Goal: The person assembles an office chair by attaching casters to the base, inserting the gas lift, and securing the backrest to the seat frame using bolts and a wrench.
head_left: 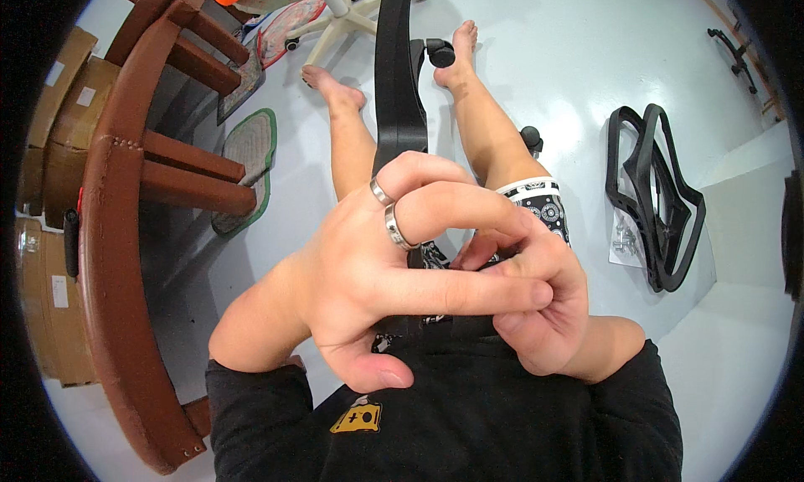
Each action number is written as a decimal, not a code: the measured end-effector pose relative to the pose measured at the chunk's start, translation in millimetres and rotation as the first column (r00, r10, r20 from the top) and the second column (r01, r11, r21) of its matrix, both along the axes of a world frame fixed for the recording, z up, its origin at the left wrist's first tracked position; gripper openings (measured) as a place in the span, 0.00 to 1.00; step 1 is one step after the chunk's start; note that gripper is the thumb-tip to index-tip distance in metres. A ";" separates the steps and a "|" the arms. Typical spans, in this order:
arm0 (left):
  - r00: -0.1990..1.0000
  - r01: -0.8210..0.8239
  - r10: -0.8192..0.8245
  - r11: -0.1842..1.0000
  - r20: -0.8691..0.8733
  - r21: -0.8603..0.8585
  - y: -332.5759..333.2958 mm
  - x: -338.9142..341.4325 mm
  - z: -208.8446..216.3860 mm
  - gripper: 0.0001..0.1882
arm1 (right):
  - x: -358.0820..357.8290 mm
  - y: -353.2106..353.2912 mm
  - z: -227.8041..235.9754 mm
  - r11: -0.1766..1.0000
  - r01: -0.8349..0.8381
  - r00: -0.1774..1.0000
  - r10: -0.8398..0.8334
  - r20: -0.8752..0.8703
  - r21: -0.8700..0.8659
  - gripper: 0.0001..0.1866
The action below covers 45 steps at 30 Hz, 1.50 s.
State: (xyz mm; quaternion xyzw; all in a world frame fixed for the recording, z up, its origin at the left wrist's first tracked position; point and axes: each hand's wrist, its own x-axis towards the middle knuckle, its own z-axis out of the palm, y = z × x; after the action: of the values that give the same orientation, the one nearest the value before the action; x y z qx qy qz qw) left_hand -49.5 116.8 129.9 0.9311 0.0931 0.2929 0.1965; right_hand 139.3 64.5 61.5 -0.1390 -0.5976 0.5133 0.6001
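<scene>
Hands touching each other, long black part beneath and beyond them

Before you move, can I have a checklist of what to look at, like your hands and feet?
1. Left hand and right hand together: ok, they meet in front of the lap.
2. Nothing pinched in the fingers: cannot tell, the inner side is hidden.
3. Rings off: not ok, two on the left hand.
4. Feet covered: not ok, both bare.
5. Black frame away from the feet: ok, on the floor to the right.
</scene>
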 end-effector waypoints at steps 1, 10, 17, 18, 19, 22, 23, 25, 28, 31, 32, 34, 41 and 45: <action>0.999 0.020 -0.020 1.000 0.025 -0.003 1.6 1.5 -1.7 0.43 | -2.1 -0.5 -0.6 1.000 0.025 1.000 -0.025 -0.003 -0.001 0.10; 0.898 -0.024 0.104 0.982 0.428 -0.188 -10.7 2.9 -26.1 0.40 | 3.1 2.8 9.9 1.000 -0.026 0.988 0.024 0.153 0.015 0.21; 0.893 0.008 0.103 0.970 0.437 -0.244 -13.2 -10.1 -28.9 0.32 | 33.2 3.5 39.9 0.452 -0.605 0.771 0.538 -0.340 -0.656 0.29; 0.894 -0.006 0.110 0.972 0.434 -0.234 -12.0 -12.1 -27.1 0.32 | 33.6 3.2 36.9 0.374 -0.656 0.745 0.460 -0.482 -0.656 0.29; 0.890 -0.014 0.118 0.972 0.440 -0.233 -11.5 -12.5 -26.1 0.32 | 34.2 3.2 33.8 0.342 -0.681 0.730 0.386 -0.564 -0.647 0.28; 0.924 -0.097 0.177 0.966 0.339 -0.240 -12.3 -13.9 -18.5 0.21 | 31.9 0.9 21.9 0.254 -0.673 0.740 0.255 -0.623 -0.695 0.27; 0.928 -0.120 0.194 0.964 0.317 -0.239 -13.2 -12.7 -16.7 0.20 | 30.8 0.8 18.9 0.212 -0.693 0.721 0.233 -0.653 -0.689 0.26; 0.932 -0.153 0.226 0.954 0.282 -0.257 -14.4 -12.7 -11.1 0.18 | 27.7 -1.1 16.7 0.193 -0.710 0.702 0.260 -0.663 -0.677 0.27; 0.950 -0.216 0.248 0.961 0.190 -0.174 -14.0 -12.3 -5.3 0.17 | 22.5 -4.4 20.4 0.147 -0.752 0.656 0.247 -0.713 -0.642 0.28; 0.942 -0.238 0.277 0.950 0.192 -0.203 -14.6 -9.0 -5.1 0.15 | 19.7 -7.1 25.7 0.107 -0.790 0.609 0.254 -0.752 -0.604 0.28; 0.943 -0.238 0.279 0.947 0.183 -0.217 -15.2 -8.0 -5.3 0.14 | 20.7 -7.9 27.5 0.101 -0.806 0.587 0.272 -0.763 -0.584 0.28; 0.949 -0.227 0.268 0.945 0.164 -0.234 -16.1 -6.1 -6.3 0.12 | 23.5 -9.3 29.6 0.113 -0.816 0.571 0.316 -0.758 -0.568 0.28; 0.933 -0.244 0.297 0.937 0.202 -0.252 -16.5 -4.1 -10.6 0.08 | 27.3 -8.2 27.2 0.093 -0.850 0.515 0.348 -0.783 -0.518 0.29; 0.937 -0.199 0.264 0.942 0.230 -0.269 -15.9 -6.6 -11.1 0.10 | 27.3 -7.2 26.6 0.162 -0.832 0.541 0.443 -0.715 -0.530 0.35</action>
State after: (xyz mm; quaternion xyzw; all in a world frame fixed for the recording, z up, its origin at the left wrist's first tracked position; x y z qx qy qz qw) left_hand -56.1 100.9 118.8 0.8355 0.2108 0.4212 0.2831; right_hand 166.6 57.3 88.1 -0.0271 -0.1314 0.9527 0.2726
